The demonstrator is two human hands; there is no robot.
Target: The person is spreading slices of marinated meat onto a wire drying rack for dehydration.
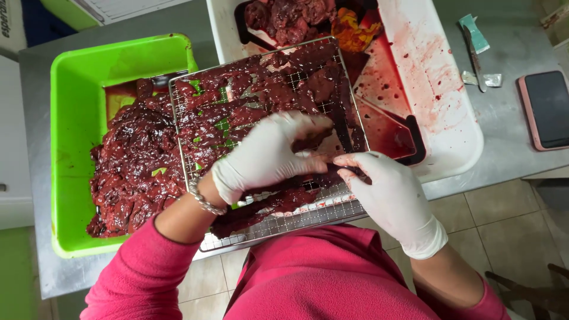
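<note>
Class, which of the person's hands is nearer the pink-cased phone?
Right. The right hand is at the wire rack's near corner, toward the phone; the left hand is farther, over the rack.

Bright, even light falls from overhead, with no hard shadows; only a soft, faint shadow sits under the hands (332, 172) on the wire rack (278, 225). The wet meat (130, 172) shows small glints, and the white tray (450, 112) is close to washed out. The green tub (77, 118) looks very saturated. The centre is sharp; the fingertips are slightly blurred, and straight edges bow a little toward the corners
</note>
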